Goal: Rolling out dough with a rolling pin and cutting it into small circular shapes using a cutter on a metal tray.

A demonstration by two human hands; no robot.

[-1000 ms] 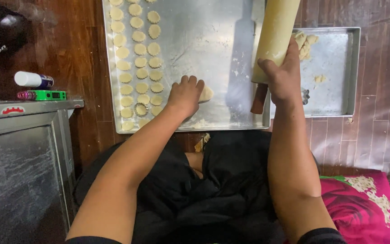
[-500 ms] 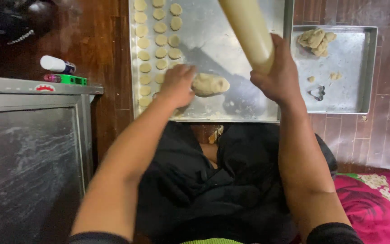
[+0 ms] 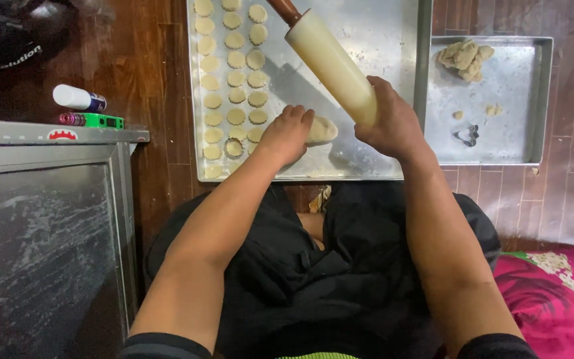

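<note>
While the left hand (image 3: 286, 135) presses fingers flat on a pale dough lump (image 3: 320, 129) near the large metal baking tray's (image 3: 393, 53) front edge, bare tray spreads beyond it. The right hand (image 3: 390, 123) grips a cream wooden rolling pin (image 3: 330, 63) tilted above the lump.

Even, soft indoor light falls from above on the large metal tray (image 3: 380, 40), whose bare surface gives a dull sheen rather than hard glare. The rolling pin (image 3: 330, 63) throws a diffuse shadow toward 7 o'clock across the tray. The corner at 10 o'clock sinks into darkness. The steel cabinet (image 3: 41, 233) at 8 o'clock shows streaky reflections. Focus is fairly sharp, with slight softness at the edges.
</note>
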